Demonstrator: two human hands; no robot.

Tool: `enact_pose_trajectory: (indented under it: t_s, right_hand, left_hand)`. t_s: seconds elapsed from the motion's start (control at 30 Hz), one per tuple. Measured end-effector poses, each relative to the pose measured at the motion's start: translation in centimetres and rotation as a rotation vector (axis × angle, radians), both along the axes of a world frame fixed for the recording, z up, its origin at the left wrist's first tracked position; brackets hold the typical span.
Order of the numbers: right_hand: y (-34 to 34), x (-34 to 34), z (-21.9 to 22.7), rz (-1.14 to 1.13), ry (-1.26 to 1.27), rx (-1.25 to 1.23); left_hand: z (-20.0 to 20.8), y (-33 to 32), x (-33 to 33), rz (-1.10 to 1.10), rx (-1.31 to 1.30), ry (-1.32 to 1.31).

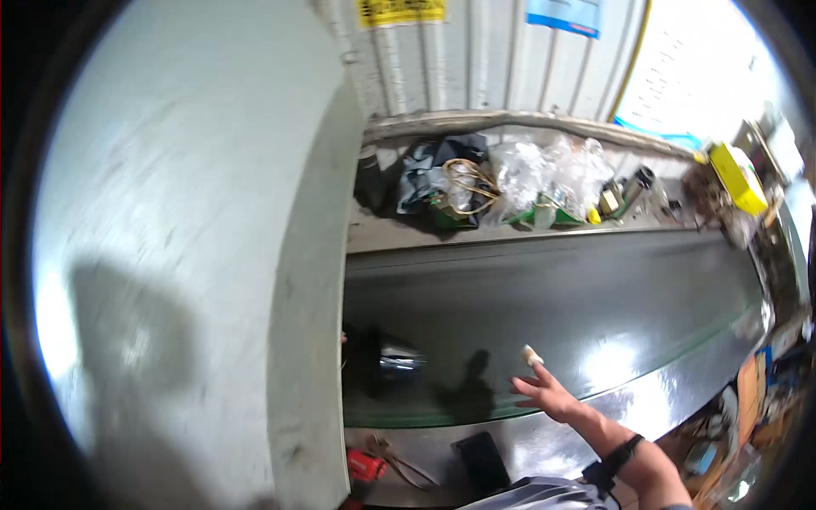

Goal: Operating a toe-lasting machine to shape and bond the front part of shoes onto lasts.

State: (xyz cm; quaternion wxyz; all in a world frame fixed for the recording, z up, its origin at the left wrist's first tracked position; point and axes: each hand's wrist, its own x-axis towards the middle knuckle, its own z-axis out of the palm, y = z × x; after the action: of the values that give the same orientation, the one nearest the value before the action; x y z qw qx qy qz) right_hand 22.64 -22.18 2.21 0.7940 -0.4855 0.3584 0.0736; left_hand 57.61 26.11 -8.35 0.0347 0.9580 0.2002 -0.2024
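Your right hand (546, 396) spread wide over dark desk (544, 289); shiny thing (399, 359) left of it, flat black thing (481, 461) left, nearer you

The right grip (551, 397) spreads its fingers (541, 374), forearm (605, 433) slanting forward and left.

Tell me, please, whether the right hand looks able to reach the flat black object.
Probably yes: the right hand is nearby and open, and nothing visible stands between it and the flat black object.
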Motion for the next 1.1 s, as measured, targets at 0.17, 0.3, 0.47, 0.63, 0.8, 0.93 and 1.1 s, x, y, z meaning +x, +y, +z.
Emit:
enact_pose_trajectory:
  t_s: [0.17, 0.3, 0.47, 0.63, 0.8, 0.93, 1.1]
  right_hand:
    - [1.3, 4.3, -2.3, -0.304, 0.125, 0.037]
    - [-1.1, 1.8, -2.2, -0.376, 0.095, 0.095]
    - [-3.5, -2.5, 0.1, -0.327, 0.081, 0.125]
    - [-5.1, -8.7, 2.7, -0.374, 0.152, 0.124]
    - [-4.0, -15.3, 5.4, -0.605, 0.238, 0.2]
    - [-2.9, -19.1, 6.9, -0.717, 0.193, 0.201]
    - [-2.1, -20.3, 5.6, -0.689, 0.088, 0.264]
  left_hand:
    - [-0.3, -0.7, 4.5, -0.019, 0.018, -0.024]
    - [-0.7, -1.3, 7.4, -0.015, 0.015, -0.044]
    - [-0.8, -1.7, 9.4, -0.012, 0.004, -0.07]
    - [-0.6, -2.4, 10.6, -0.001, -0.026, -0.096]
    - [-0.4, -3.0, 11.6, 0.006, -0.043, -0.136]
    - [0.4, -3.0, 12.0, 0.013, -0.089, -0.17]
    - [3.5, -4.6, 9.4, 0.029, -0.296, -0.284]
